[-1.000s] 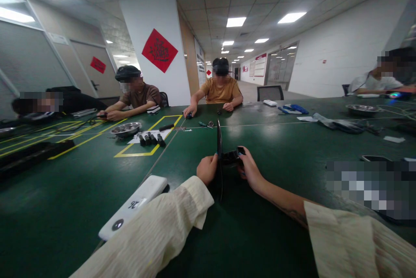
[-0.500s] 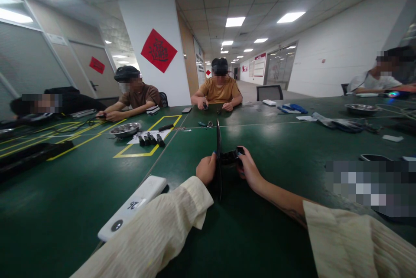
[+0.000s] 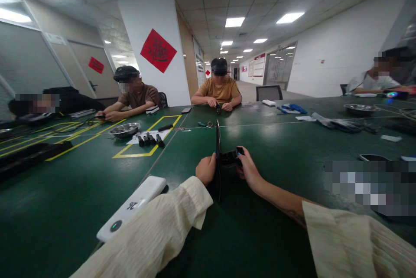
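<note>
A thin black panel [image 3: 218,178] stands upright on the green table, seen almost edge-on, so its faces are hidden. My left hand [image 3: 205,170] is closed on its left side, thumb at the near edge. From the panel's right side a short black piece [image 3: 229,157] sticks out; whether it is joined to the panel I cannot tell. My right hand [image 3: 251,169] grips the outer end of that piece, thumb on top and fingers curled beneath. Beside my left forearm lies a long white device [image 3: 134,204] with a handwritten mark and a round button.
Several black cylindrical parts [image 3: 150,140] lie on paper inside yellow tape, near a metal bowl [image 3: 125,129]. Pliers [image 3: 202,124] lie ahead. Opposite sits a person in a mustard shirt [image 3: 224,89]. Others sit left and right. A blurred-out object [image 3: 367,187] lies to the right.
My hands hold the panel and black piece almost unmoved. Across the table, the person in the mustard shirt has brought a dark object rightward, close to their other hand.
</note>
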A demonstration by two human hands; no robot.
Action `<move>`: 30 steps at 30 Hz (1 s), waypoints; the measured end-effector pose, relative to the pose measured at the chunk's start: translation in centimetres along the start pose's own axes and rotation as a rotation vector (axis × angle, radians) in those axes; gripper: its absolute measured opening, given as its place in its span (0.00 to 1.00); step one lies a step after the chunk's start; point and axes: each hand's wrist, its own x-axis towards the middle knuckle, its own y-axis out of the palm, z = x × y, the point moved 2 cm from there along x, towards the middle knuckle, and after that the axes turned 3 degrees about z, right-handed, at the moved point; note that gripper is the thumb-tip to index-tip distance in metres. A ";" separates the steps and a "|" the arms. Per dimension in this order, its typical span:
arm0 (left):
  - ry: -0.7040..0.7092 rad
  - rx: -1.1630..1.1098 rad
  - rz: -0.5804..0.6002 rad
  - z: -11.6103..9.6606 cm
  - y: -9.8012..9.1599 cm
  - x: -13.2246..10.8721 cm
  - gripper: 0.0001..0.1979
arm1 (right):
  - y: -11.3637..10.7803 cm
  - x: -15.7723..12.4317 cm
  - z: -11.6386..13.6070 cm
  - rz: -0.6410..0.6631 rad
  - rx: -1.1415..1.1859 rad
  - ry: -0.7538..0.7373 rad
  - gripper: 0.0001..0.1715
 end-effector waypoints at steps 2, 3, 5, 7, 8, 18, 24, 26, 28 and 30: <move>0.001 0.006 0.004 -0.1 0.0 0.1 0.18 | 0.0 0.0 0.1 -0.003 -0.004 0.003 0.26; -0.007 0.007 0.007 -0.1 0.0 0.1 0.18 | 0.0 -0.1 0.1 -0.004 -0.006 0.001 0.26; -0.031 0.000 0.005 0.0 0.0 0.2 0.18 | 0.0 -0.1 0.2 0.003 -0.010 -0.007 0.25; -0.033 -0.008 0.001 0.0 0.0 0.2 0.18 | 0.0 -0.1 0.2 0.007 -0.010 -0.008 0.25; -0.026 -0.010 0.001 0.0 -0.1 0.2 0.19 | 0.0 -0.1 0.2 0.008 -0.009 -0.007 0.25; 0.019 -0.010 -0.004 0.1 0.1 0.1 0.20 | 0.0 -0.2 0.3 0.016 -0.004 0.001 0.25; 0.022 -0.006 0.003 -0.1 -0.1 -0.2 0.23 | -0.1 -0.1 0.0 0.017 -0.010 -0.013 0.24; 0.009 0.018 0.011 -0.3 -0.2 -0.3 0.25 | -0.1 0.0 0.0 0.016 -0.006 -0.014 0.24; -0.008 0.046 0.020 -0.3 -0.2 -0.3 0.26 | 0.0 0.0 0.1 0.011 -0.005 -0.006 0.24; -0.015 0.068 0.026 -0.3 -0.1 -0.2 0.27 | 0.0 0.0 0.2 0.002 -0.013 0.002 0.24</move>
